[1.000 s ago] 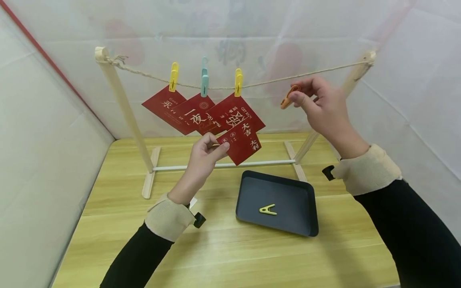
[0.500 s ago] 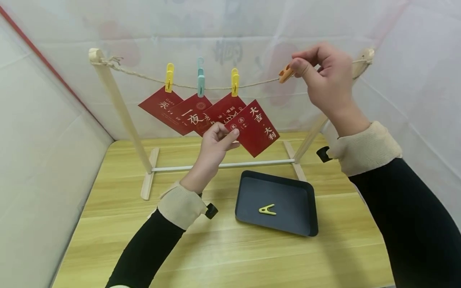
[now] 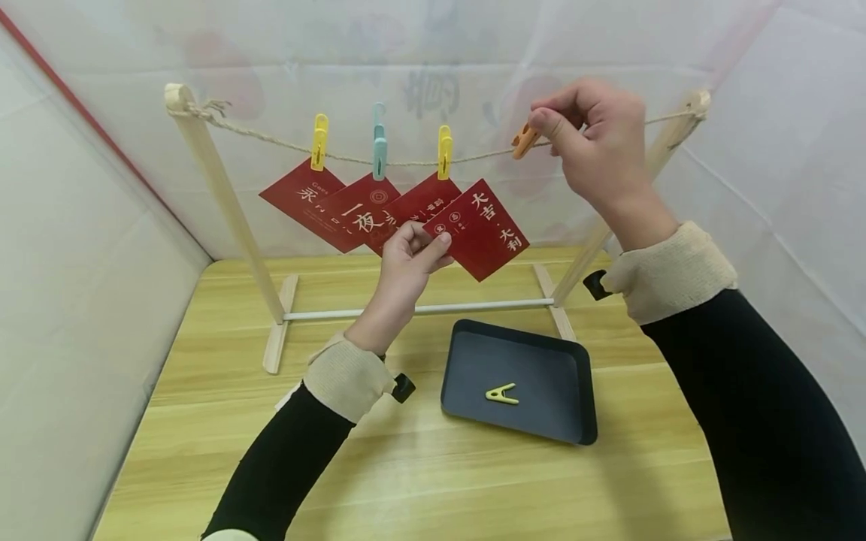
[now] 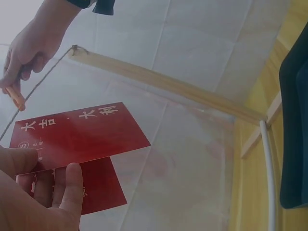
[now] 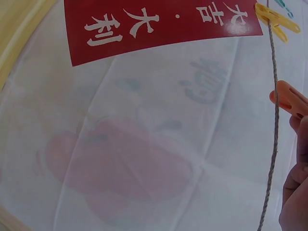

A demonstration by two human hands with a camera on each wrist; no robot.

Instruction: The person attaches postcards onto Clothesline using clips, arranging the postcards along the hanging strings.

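Observation:
My left hand (image 3: pixel 409 263) pinches a red card (image 3: pixel 482 233) with white characters by its left corner, between thumb and fingers. The card is tilted, its top corner a little below the twine (image 3: pixel 476 158). Up at the line, my right hand (image 3: pixel 602 143) pinches an orange clothespin (image 3: pixel 525 140), whose tip overlaps the twine in the head view. In the right wrist view the orange clothespin (image 5: pixel 290 98) lies across the twine. Three other red cards hang to the left, under a yellow clothespin (image 3: pixel 319 143), a light blue clothespin (image 3: pixel 380 152) and another yellow clothespin (image 3: pixel 443 152).
A wooden stand holds the twine between its left post (image 3: pixel 223 203) and right post (image 3: pixel 666 146). A white rod (image 3: pixel 483 307) joins the feet. On the wooden table (image 3: pixel 433 481) sits a dark tray (image 3: pixel 467 413) with one yellow-green clothespin (image 3: pixel 502 394) in it.
My left hand has raised the card up and to the right, over part of the hanging one. My right hand has lifted the orange clothespin to the twine and shifted slightly left.

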